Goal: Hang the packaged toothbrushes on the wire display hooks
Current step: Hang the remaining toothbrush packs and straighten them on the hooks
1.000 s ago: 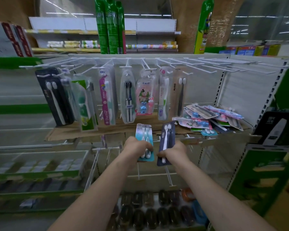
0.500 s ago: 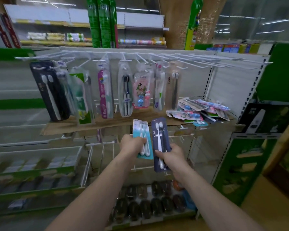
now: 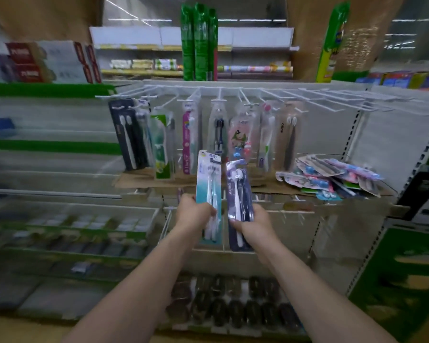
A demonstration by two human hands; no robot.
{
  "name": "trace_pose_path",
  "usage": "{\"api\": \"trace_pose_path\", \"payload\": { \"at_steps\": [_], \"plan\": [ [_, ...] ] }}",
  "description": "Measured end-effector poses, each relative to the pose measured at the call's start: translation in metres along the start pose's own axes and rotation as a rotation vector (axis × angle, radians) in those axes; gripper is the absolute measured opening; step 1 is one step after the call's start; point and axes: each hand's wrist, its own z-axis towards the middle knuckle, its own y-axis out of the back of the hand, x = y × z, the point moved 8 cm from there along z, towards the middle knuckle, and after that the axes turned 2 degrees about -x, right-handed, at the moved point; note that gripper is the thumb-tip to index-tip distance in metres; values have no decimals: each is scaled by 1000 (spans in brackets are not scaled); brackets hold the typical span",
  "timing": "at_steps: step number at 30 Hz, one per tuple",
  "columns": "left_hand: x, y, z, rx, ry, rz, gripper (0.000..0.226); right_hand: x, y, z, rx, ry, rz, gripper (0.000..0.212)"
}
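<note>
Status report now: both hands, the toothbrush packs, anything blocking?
Left hand grips teal pack. Right hand grips dark pack. Both below wire hooks, not yet hung. Nothing blocking.

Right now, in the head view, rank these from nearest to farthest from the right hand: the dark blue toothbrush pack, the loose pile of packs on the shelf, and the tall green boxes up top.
1. Dark blue toothbrush pack: held in the right hand itself.
2. Loose pile of packs: on the cardboard shelf, up and to the right.
3. Tall green boxes: top of the display, far above and behind.
</note>
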Motion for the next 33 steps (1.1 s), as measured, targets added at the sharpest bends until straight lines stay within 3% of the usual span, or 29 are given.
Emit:
{"api": "trace_pose_path", "payload": {
  "at_steps": [5, 12, 26, 33],
  "plan": [
    [5, 38, -5, -70, -2, -62, 39, 12, -32, -9, 96, 53, 83, 23],
    [0, 86, 1, -135, -50, -93, 39, 28, -72, -17, 88, 99, 55, 23],
    [-20, 204, 73, -94, -127, -182, 29, 83, -194, -24, 45, 182, 7, 24],
    [-19, 266, 107, -109, -153, -206, 22, 108, -254, -25, 39, 200, 117, 8]
  ]
}}
